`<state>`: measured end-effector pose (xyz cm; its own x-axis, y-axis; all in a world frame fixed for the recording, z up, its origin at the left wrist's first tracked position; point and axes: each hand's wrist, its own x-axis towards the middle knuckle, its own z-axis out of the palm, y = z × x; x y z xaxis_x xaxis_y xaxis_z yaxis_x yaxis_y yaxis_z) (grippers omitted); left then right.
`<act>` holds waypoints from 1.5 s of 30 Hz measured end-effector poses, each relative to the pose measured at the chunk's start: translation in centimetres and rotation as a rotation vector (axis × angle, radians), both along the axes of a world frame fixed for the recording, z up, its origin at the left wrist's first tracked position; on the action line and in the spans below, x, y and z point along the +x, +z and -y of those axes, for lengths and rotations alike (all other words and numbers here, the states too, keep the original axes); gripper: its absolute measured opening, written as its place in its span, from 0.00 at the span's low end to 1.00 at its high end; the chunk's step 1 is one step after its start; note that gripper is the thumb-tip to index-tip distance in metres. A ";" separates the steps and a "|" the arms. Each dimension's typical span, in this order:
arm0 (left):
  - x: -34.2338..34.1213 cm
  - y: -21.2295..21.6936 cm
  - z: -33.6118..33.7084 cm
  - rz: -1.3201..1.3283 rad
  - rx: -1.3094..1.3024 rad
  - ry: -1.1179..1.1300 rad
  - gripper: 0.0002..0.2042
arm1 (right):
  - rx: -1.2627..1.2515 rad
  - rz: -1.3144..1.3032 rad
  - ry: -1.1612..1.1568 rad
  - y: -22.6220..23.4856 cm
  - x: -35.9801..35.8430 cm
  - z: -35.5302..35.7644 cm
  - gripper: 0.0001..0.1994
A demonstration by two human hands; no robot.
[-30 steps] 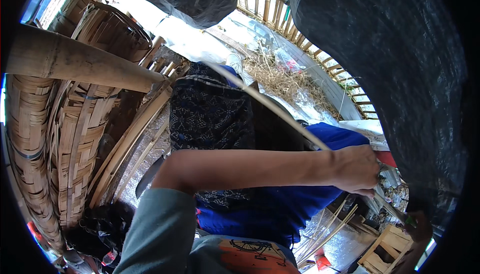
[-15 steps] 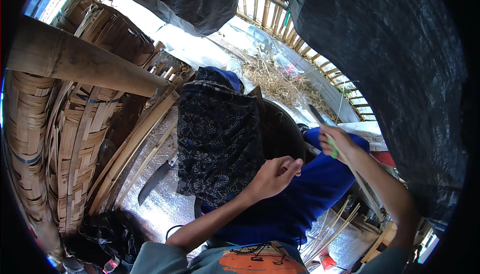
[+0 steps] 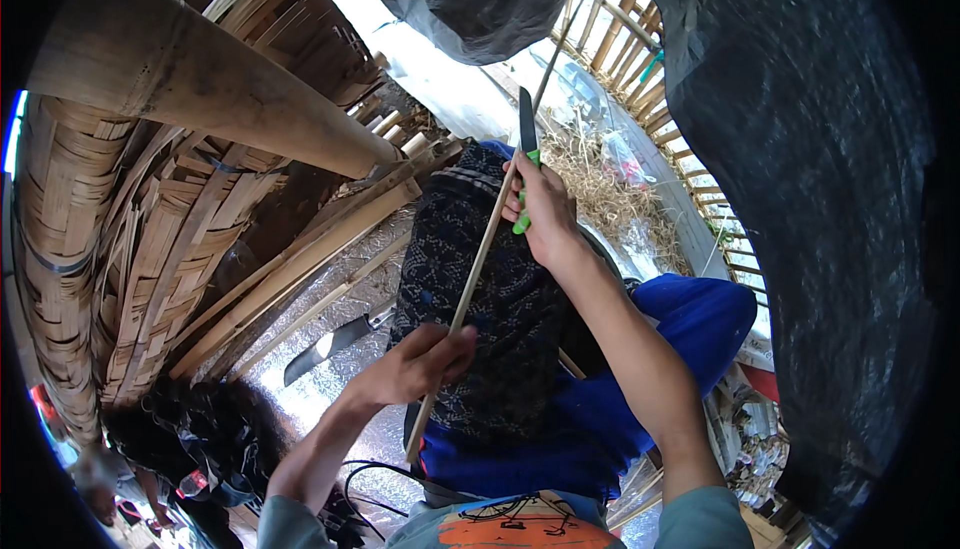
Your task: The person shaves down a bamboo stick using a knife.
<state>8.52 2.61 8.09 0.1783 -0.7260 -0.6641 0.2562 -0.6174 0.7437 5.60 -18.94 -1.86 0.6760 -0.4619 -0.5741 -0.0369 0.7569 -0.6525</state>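
Note:
A long, thin bamboo strip [image 3: 478, 267] slants across my lap, from near my waist up past the far cloth edge. My left hand [image 3: 415, 364] is closed around its lower part. Farther up, my right hand [image 3: 543, 204] grips a knife [image 3: 527, 124] with a bright green handle and a dark blade pointing away from me. The knife lies alongside the strip, and the strip passes by the right hand's fingers; whether the edge touches it I cannot tell. Beneath both hands, a dark patterned cloth [image 3: 430, 284] covers my left leg and lap.
A broad-bladed chopper [image 3: 325, 351] lies on the shiny floor sheet at left. Beyond it are bamboo poles [image 3: 300, 254], woven bamboo baskets [image 3: 165, 289] and a thick bamboo beam [image 3: 230, 89]. Black plastic sheeting [image 3: 790, 149] hangs at right. Straw [image 3: 600, 184] lies ahead. Another person shows at lower left.
My right hand, with the knife, has swung from the right to above the cloth. My left hand has moved left and nearer me and has taken hold of the strip.

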 end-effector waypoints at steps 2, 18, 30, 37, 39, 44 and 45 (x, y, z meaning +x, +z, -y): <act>1.1 0.2 -2.7 -0.114 -0.049 -0.189 0.27 | -0.023 0.039 0.128 0.8 -0.6 0.1 0.12; 0.9 -2.3 0.5 0.070 0.195 0.152 0.22 | -0.361 -0.101 0.402 2.5 -5.4 -7.6 0.16; -0.9 -0.9 2.7 0.200 0.281 0.268 0.25 | -1.258 -0.068 0.832 2.8 -10.6 -1.9 0.11; -1.9 -2.0 1.9 0.214 0.287 0.220 0.29 | -1.411 -0.020 0.910 3.4 -11.1 -1.0 0.14; -2.4 -2.1 1.3 0.230 0.271 0.184 0.29 | -1.419 -0.015 0.949 3.8 -11.4 -0.7 0.14; -3.4 -2.3 -0.1 0.223 0.236 0.139 0.28 | -1.519 0.002 0.929 3.8 -13.0 -2.2 0.15; -3.8 -2.7 -0.3 0.249 0.209 0.143 0.28 | -1.503 -0.055 0.917 3.6 -13.4 -2.8 0.16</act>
<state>4.74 2.94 5.44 0.4434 -0.5349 -0.7192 0.1783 -0.7337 0.6556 -7.80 -16.14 1.78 0.9938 -0.0809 -0.0765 -0.1113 -0.7197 -0.6853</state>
